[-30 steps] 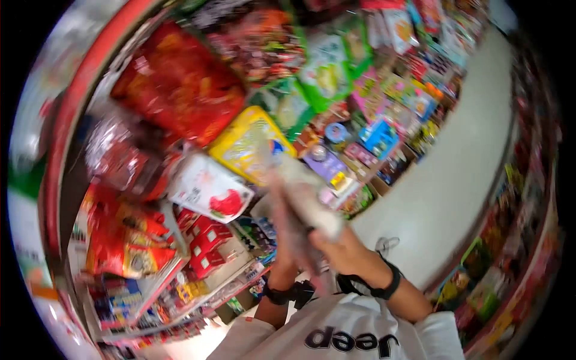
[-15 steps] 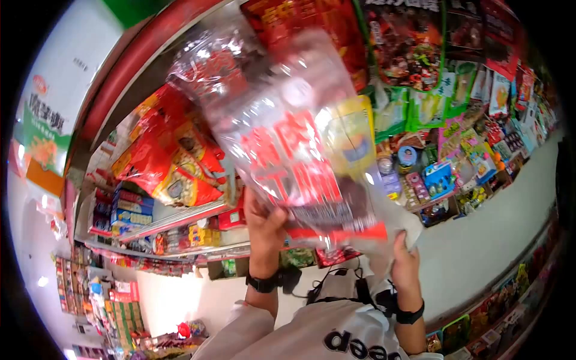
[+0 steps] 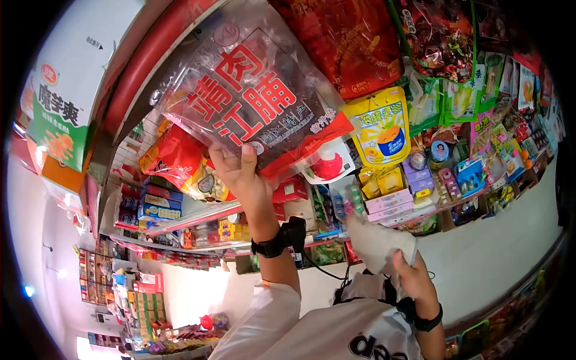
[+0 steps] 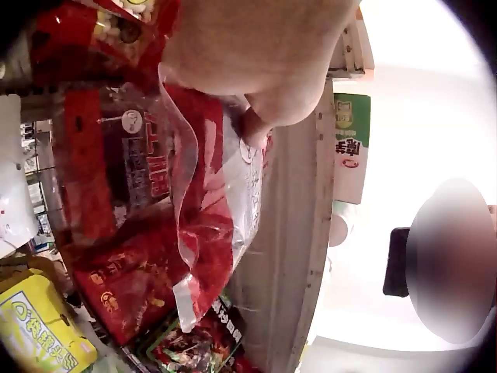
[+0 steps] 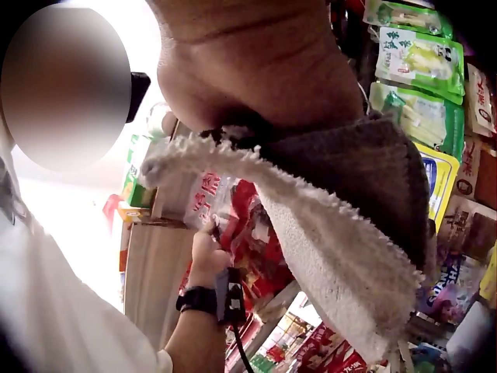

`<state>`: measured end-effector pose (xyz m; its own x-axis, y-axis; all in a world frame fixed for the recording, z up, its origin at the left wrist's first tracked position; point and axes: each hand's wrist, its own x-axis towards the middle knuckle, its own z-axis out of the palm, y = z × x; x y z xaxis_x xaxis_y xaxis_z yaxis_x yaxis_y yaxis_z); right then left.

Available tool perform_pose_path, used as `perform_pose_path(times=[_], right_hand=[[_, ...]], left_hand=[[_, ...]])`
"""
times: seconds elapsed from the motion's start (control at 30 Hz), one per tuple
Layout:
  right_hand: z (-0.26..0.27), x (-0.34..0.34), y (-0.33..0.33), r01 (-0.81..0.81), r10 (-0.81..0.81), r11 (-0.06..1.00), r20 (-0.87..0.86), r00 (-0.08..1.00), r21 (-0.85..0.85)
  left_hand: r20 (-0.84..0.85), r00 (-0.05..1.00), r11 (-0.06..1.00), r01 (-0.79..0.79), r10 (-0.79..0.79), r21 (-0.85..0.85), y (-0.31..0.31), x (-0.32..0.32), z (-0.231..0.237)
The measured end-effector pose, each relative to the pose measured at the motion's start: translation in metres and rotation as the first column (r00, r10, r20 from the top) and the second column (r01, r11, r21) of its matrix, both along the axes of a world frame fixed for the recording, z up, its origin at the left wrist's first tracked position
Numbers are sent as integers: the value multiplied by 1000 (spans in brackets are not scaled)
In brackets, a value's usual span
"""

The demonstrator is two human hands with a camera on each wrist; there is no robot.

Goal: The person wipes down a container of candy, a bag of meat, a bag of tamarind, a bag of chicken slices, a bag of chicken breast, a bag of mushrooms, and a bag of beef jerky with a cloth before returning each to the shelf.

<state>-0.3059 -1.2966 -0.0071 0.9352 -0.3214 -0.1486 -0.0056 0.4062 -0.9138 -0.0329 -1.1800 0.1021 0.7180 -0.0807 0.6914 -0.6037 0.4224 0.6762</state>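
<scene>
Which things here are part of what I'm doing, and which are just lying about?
In use:
- clear bag with red lettering, held by your left hand
- pale cloth, held by your right hand

Just lying about:
- yellow pouch
- blue boxes
- pink boxes

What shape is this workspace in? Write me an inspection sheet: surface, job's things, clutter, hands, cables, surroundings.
Surface: shelf, largely covered with packaged goods.
Job's things: clear packet with red lettering, held up before the goods; pale cloth, held lower, to the right.
Clutter: yellow pouch, large red bag and pink boxes close by.
Hands: left hand grips the packet by its lower edge, thumb on the front; right hand grips the cloth.
Cables: dark cable from the left wrist device.
Surroundings: pale floor; white-and-green carton at left.
</scene>
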Motion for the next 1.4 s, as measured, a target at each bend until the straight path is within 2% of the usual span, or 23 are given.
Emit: perform_pose_path(times=[0.3,0.43,0.7,0.93,1.1,1.2,1.23,1.33,1.4], right_hand=[[1,-4,3,33,-34,999,-38,999,-32],[2,-3,4,64,-65,996,-6,998,-56],[-1,-4,4,30,-30,999,27,999,23],[-2,-8,-1,38,-39,998,-13,999,-40],[-3,-9,-5,49,-49,999,21,999,-10],[-6,-11,-5,53,-53,998,15,999,-27],[-7,-11,-5,57,-57,998,7,998,-31],[-1,-8,-2,92,-93,995,36,995,25],[-5,-11,-5,63,-63,998,-54,997,5]], left_hand=[[-69,994,993,75,-81,-87,-6,-2,-3],[-65,995,995,68,-72,-69,-6,-2,3],[-137,989,998,56,-60,-32,-7,-1,9],[-140,987,997,76,-79,-24,-12,7,3],[-63,998,1000,12,-11,18,-25,33,-2],[-63,998,999,8,-4,51,-25,65,-20],[-108,993,999,43,-43,-4,-26,66,-21],[-117,983,987,-127,139,102,-20,76,-33],[-175,964,977,-180,198,116,-27,56,-30]])
